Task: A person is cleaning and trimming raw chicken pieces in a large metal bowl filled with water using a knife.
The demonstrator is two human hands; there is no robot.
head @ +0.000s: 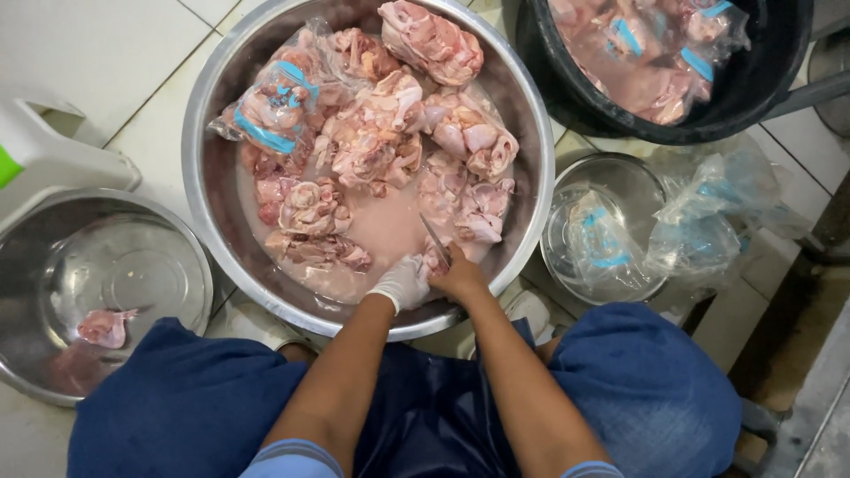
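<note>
A large steel basin [212, 115] on the tiled floor holds several raw chicken pieces [381, 142] in pinkish water and a sealed clear bag of chicken [270, 106]. My left hand [403, 283], in a white glove, grips a small chicken piece [434, 257] at the basin's near rim. My right hand [460, 276], bare, holds a knife [434, 239] whose blade points up into the basin, touching that piece. Both forearms reach out over my blue-clad knees.
A smaller steel bowl [35, 292] at left holds one chicken piece [104, 327]. At right, a small steel bowl [637, 177] contains empty plastic bags [699, 221]. A black tub [761, 80] at top right holds bagged chicken. A white stool [53, 150] stands at left.
</note>
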